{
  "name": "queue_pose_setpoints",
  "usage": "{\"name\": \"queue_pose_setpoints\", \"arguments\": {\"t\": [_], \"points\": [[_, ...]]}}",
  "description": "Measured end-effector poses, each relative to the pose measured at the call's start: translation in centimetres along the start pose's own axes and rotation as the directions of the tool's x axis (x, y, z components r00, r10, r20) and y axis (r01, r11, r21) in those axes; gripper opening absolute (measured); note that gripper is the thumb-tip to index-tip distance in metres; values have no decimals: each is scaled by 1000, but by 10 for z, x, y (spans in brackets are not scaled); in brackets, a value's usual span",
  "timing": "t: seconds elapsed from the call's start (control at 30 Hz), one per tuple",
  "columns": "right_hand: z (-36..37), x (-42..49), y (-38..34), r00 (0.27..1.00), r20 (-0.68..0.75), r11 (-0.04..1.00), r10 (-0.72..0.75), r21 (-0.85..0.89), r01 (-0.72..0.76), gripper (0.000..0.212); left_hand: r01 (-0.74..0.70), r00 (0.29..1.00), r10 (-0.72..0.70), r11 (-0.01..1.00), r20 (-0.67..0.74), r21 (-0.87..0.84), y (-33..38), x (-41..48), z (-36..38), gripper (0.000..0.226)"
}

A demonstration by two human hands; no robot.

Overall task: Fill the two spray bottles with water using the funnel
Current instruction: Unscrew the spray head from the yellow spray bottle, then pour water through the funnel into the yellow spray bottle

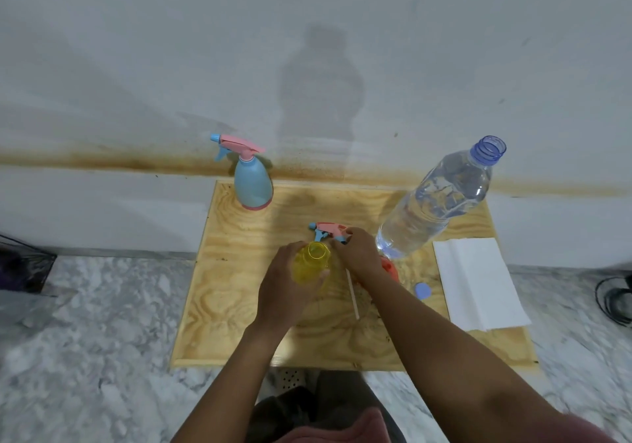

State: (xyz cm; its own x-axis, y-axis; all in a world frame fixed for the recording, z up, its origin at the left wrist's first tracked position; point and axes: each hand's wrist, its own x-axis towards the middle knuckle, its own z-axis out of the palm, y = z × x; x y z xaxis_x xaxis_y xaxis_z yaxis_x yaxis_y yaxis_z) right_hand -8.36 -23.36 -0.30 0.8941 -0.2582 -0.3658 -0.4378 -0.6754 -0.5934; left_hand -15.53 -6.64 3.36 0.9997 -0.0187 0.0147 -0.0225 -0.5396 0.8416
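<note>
A person sits at a small wood board [239, 306] on the floor, in the middle of the frame. The left hand [287, 285] is wrapped around a yellow bottle [313, 263] near the middle of the board. Its top is open. The right hand [359, 254] is closed on a pink and blue spray top [330, 230], held just behind the yellow bottle's mouth. A thin white tube [352, 294] hangs down from under that hand. A bit of an orange thing [390, 268] peeks out from under the right wrist; I cannot tell what it is.

At the upper left corner of the board stands a blue bottle [253, 186] with its spray top on. At the upper right stands a big water bottle [441, 199], open and nearly full. Its blue cap [423, 290] lies on the board near the right arm. A white folded paper [478, 282] lies on the right side of the board.
</note>
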Motion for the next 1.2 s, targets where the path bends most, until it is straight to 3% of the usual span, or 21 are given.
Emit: {"name": "queue_pose_setpoints", "arguments": {"t": [0.07,0.13,0.23,0.3,0.4,0.57,0.83,1.07,1.2], "points": [[-8,-18,-2,998,-64,1000,-4,18,5,48,15,1000,-15,1000,10,1,2,1,-1,54],[-15,-44,2,974,-226,997,-29,58,43,41,36,999,-36,999,28,3,3,3,-2,54],[-18,-86,18,866,-498,992,-42,81,94,33,39,998,-38,999,50,-14,1,6,-2,56],[-19,-103,35,831,-555,995,22,92,36,35,45,997,-44,999,55,-13,0,7,-2,57],[-23,-107,64,872,-482,996,79,69,-52,45,57,997,-56,998,57,-7,1,8,-3,57],[-27,-91,81,954,-293,993,67,115,-34,55,67,996,-67,998,62,12,4,9,-3,54],[-35,-81,74,937,-336,982,96,188,-33,32,41,997,-43,999,59,34,2,9,-2,57],[-62,-110,36,854,-508,961,-109,165,221,27,77,992,-80,996,94,44,8,7,-2,66],[-88,-119,2,852,-451,900,-264,202,386,20,11,990,-10,1000,143,-2,15,5,-18,83]]}}
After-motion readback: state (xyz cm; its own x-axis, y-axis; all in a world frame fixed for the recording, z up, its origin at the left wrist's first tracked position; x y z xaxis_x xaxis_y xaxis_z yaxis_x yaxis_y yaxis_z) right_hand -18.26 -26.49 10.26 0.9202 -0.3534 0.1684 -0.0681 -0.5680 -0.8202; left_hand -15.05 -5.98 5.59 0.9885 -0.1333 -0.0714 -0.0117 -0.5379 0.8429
